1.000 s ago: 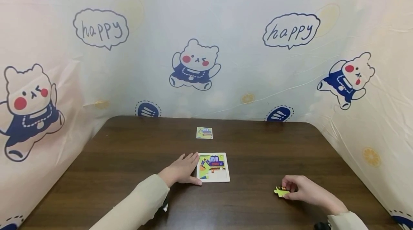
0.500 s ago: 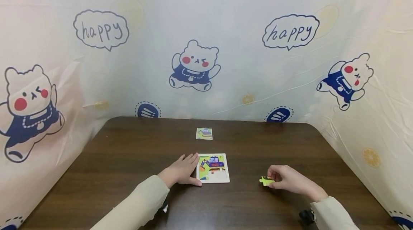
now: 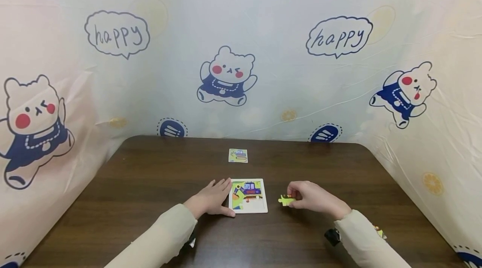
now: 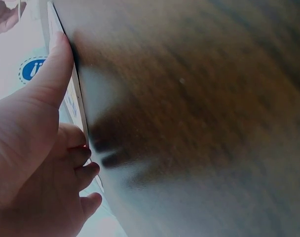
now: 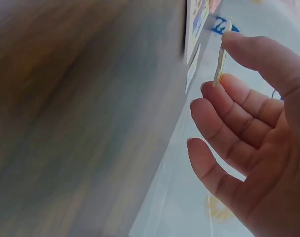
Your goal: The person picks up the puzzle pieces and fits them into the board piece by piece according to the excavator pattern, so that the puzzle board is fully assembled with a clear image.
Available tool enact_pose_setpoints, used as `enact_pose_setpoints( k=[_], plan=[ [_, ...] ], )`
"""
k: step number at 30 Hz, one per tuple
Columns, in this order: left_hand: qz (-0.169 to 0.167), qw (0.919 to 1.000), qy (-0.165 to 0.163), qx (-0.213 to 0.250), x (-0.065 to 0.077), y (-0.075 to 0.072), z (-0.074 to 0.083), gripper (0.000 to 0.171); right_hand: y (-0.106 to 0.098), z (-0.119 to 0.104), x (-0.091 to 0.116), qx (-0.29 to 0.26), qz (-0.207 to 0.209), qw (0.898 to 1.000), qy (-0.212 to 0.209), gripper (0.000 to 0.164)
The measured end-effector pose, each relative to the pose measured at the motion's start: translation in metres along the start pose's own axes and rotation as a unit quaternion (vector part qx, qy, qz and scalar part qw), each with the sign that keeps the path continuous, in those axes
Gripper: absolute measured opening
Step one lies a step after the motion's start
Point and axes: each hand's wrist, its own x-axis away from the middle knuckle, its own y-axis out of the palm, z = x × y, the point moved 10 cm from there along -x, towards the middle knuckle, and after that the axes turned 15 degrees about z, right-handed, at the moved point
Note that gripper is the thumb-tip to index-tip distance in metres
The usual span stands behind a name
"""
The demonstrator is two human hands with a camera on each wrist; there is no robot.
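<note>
A white-framed jigsaw puzzle (image 3: 247, 196) with a blue excavator picture lies mid-table; its lower right part shows bare white. My left hand (image 3: 213, 199) rests at the frame's left edge, fingers extended and thumb at the lower left corner. To the right of the frame, my right hand (image 3: 314, 197) pinches a yellow-green puzzle piece (image 3: 286, 200) between thumb and fingers. In the right wrist view the piece (image 5: 221, 59) is seen edge-on, above the table, with the other fingers loosely curved beneath it.
A small picture card (image 3: 238, 155) with a similar excavator lies behind the frame. More puzzle pieces (image 3: 379, 231) show at the right, partly hidden by the right sleeve (image 3: 370, 238). A printed curtain (image 3: 278, 92) encloses the table (image 3: 169, 167) at the back and sides.
My right hand has carried the puzzle piece leftward and away from me, close to the frame. Pieces behind the right sleeve have come into view. The left hand has stayed put.
</note>
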Motion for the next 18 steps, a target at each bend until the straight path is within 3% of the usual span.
enact_pose_setpoints(
  k=[6, 18],
  plan=[
    [-0.001, 1.0000, 0.003, 0.003, 0.000, -0.001, 0.000, 0.095, 0.008, -0.012, -0.018, 0.020, 0.004, 1.000, 0.011, 0.020],
    [0.000, 1.0000, 0.004, -0.002, 0.000, -0.003, 0.001, 0.094, 0.033, -0.035, -0.046, 0.030, 0.019, 0.999, -0.006, 0.021]
  ],
)
